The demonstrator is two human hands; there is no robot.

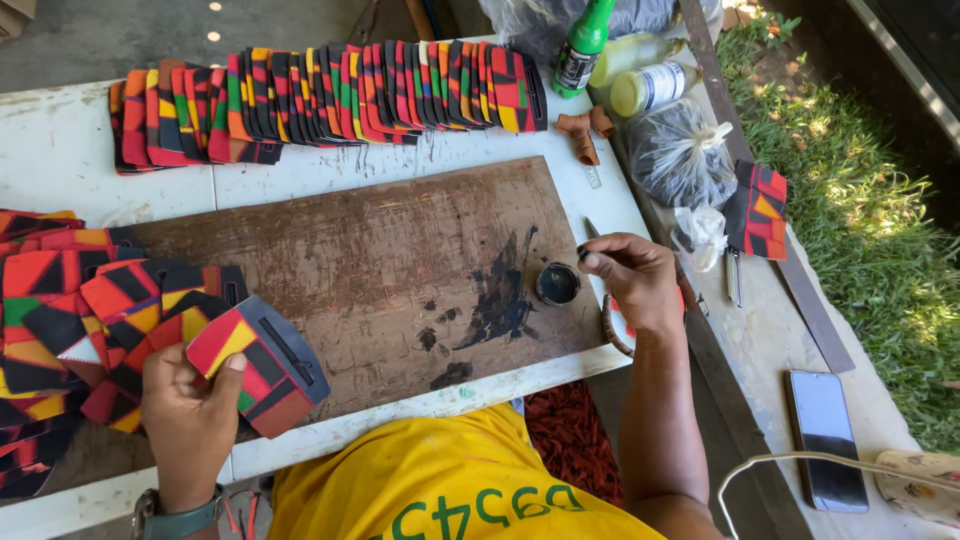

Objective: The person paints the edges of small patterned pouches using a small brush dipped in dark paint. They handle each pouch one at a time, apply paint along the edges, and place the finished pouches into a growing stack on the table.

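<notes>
We hold a bright patch in our left hand, over the board's edge, ready for dye | right hand pinches a small dauber, tip in the ink pot.

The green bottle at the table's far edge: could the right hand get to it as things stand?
Probably yes. The right hand is at the small black pot, and only bare board and table lie between it and the green bottle.
</notes>
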